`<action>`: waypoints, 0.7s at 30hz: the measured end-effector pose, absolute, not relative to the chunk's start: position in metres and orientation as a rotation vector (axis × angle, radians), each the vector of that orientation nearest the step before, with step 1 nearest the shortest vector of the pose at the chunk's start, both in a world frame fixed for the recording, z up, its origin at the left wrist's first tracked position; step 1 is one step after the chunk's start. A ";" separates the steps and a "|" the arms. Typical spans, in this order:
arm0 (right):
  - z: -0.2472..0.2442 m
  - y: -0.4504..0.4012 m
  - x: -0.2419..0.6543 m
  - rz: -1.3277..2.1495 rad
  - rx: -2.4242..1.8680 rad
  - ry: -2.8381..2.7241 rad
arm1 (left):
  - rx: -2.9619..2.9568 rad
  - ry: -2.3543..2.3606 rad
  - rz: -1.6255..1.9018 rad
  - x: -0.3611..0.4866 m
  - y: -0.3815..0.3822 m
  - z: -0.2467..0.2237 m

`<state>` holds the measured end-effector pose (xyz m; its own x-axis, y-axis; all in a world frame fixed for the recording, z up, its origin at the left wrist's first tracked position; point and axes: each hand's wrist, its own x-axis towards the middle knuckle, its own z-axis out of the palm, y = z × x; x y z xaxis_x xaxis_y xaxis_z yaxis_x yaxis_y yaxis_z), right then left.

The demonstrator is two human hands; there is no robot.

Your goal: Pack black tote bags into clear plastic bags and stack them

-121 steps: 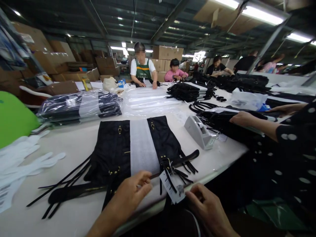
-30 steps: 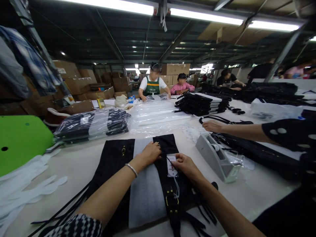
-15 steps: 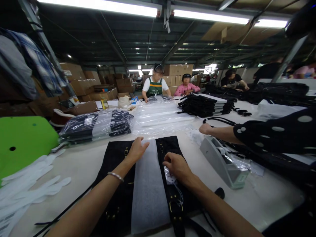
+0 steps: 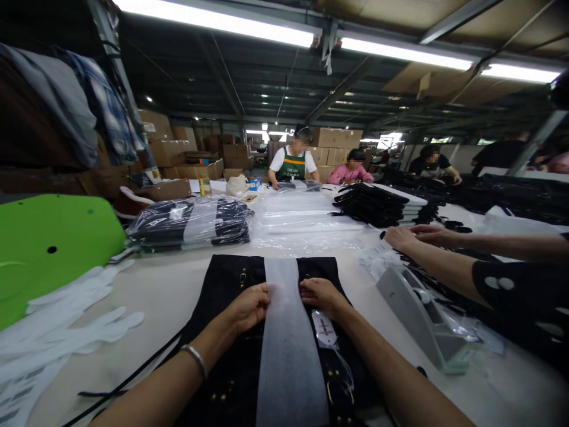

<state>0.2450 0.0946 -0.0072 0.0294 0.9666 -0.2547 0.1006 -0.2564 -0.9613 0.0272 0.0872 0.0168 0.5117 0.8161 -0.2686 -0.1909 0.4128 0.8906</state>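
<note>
A black bag with brass buckles lies flat on the table in front of me. Down its middle runs a strip of white paper. My left hand is closed on the strip's left edge, with a fingertip showing faintly through the paper. Opposite it, my right hand pinches the strip's right edge. Just below my right hand, a white tag in a clear sleeve rests on the bag, its thin string trailing down.
Left are a green board, white gloves and a plastic-wrapped bundle. Clear bags lie ahead. A grey dispenser and another person's hands are at right, near stacked black bags. Several people work beyond.
Both my hands have come down onto the paper strip's edges and closed. The tag now lies uncovered. At right, a second hand of the neighbouring person has come into view.
</note>
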 end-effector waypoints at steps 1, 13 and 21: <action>-0.006 0.093 0.246 1.390 -1.446 -1.115 | 0.940 0.775 0.719 0.026 0.092 0.015; -0.002 0.088 0.202 1.940 -1.047 -0.787 | 1.402 0.754 0.718 0.025 0.110 0.007; 0.019 0.092 0.209 1.278 -1.616 -1.489 | 1.105 0.708 0.702 0.035 0.115 0.001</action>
<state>0.2091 0.0921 0.0191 -0.0877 0.9636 -0.2527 0.3959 -0.1991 -0.8965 0.0350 0.1149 0.0006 0.5882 0.7943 -0.1524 -0.1463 0.2898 0.9458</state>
